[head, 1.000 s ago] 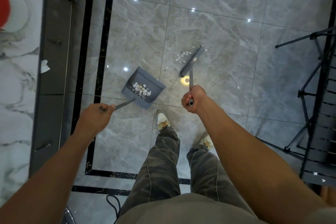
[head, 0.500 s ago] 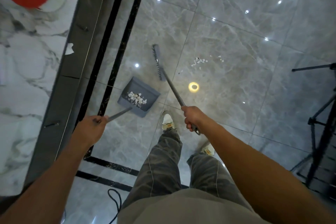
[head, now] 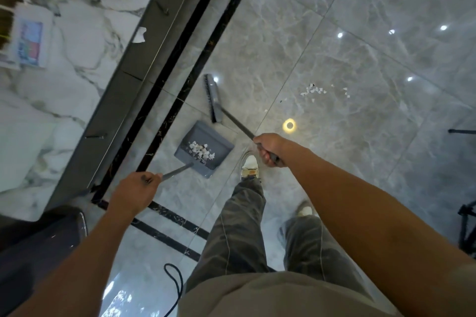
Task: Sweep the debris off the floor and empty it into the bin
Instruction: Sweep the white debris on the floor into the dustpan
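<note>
Debris [head: 202,151]: small white flakes, judged light, brittle and easily scattered; head view shows one pile in the dustpan [head: 221,143], a second patch [head: 313,90] loose on the floor [head: 360,162], well apart to the right. Dustpan and broom [head: 213,96] look stiff and light, best held by their handles: left hand [head: 134,192] curled round the dustpan's, right hand [head: 270,148] fisted round the broom's.

Printed booklet [head: 28,41] lies on marble counter [head: 64,110].
</note>
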